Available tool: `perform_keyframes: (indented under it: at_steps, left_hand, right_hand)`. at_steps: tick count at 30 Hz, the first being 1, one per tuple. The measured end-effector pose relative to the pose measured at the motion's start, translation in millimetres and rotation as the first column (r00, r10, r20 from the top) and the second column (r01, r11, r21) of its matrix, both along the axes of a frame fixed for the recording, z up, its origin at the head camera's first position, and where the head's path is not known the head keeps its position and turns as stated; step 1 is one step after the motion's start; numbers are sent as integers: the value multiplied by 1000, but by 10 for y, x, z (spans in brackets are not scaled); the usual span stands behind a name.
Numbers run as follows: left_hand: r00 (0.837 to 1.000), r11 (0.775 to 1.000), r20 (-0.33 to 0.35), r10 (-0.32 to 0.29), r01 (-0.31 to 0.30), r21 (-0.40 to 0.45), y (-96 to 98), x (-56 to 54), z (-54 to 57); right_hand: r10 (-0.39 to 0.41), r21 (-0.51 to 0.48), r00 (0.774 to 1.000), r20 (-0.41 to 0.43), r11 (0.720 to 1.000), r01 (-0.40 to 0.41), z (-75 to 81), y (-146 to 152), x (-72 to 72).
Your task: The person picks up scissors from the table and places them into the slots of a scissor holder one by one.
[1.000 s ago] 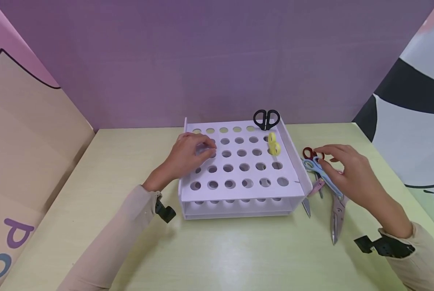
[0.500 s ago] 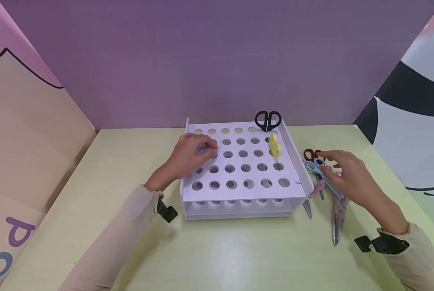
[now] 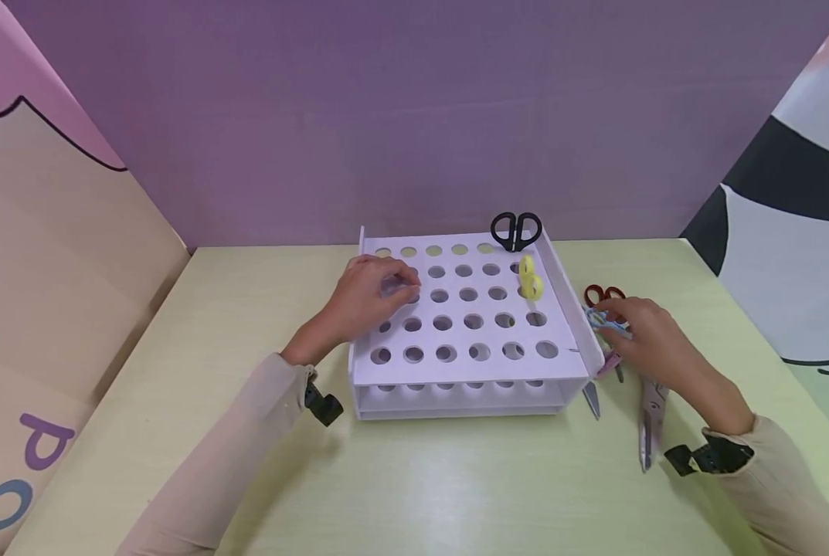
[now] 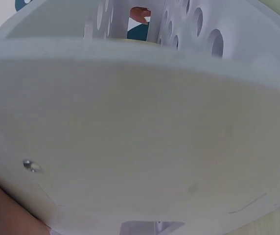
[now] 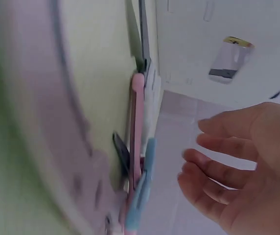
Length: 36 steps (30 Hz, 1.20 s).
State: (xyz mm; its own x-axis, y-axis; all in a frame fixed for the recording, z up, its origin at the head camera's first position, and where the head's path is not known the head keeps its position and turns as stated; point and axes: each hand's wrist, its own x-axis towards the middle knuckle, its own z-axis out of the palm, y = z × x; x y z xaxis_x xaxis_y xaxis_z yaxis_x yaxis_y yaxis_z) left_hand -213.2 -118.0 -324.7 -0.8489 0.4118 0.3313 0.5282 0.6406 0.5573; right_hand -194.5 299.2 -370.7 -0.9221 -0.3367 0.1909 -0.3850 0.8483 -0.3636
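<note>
A white rack (image 3: 463, 372) with rows of round holes stands mid-table. My left hand (image 3: 365, 297) rests over its left edge, thumb and fingers bent loosely on the top panel. In the left wrist view the rack's side panel (image 4: 140, 137) hides most of that hand. Right of the rack, my right hand (image 3: 654, 340) hovers at the light-blue scissors (image 3: 605, 320), fingertips by the handles. The right wrist view shows loosely bent fingers apart from the blue handle (image 5: 145, 186), holding nothing. Red-handled scissors (image 3: 603, 294) lie just behind.
Black scissors (image 3: 508, 243) and yellow scissors (image 3: 528, 276) stand in holes at the rack's right side. Greyish-pink scissors (image 3: 653, 417) lie in front of the right hand, with pink-handled ones (image 5: 137, 107) in the same pile. A purple panel (image 3: 414, 123) closes off the back.
My right hand has moved down and slightly left from the red handles to the light-blue ones, covering more of them. The left hand keeps its place on the rack.
</note>
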Motion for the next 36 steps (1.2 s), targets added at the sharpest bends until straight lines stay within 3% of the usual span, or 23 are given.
perform_keyframes:
  at_steps: [4, 11, 17, 25, 36]
  left_hand:
    - [1000, 1000, -1, 0, 0, 3, 0, 1, -19]
    - [1000, 1000, -10, -17, 17, 1, 8, -2, -21]
    - [1000, 1000, -19, -16, 16, 0, 7, -15, -17]
    - [1000, 1000, -12, -20, 21, 12, -1, -13, -24]
    - [1000, 1000, -19, -23, 23, -2, -21, -28, -38]
  right_hand:
    - [16, 28, 996, 85, 999, -19, -60, -53, -102]
    - [8, 119, 999, 36, 993, -13, -113, -55, -174]
    - [54, 166, 996, 66, 984, -64, -139, -58, -273]
    - [103, 332, 991, 88, 935, -127, -146, -118, -332]
    - [130, 284, 988, 78, 947, -147, -113, -207, -417]
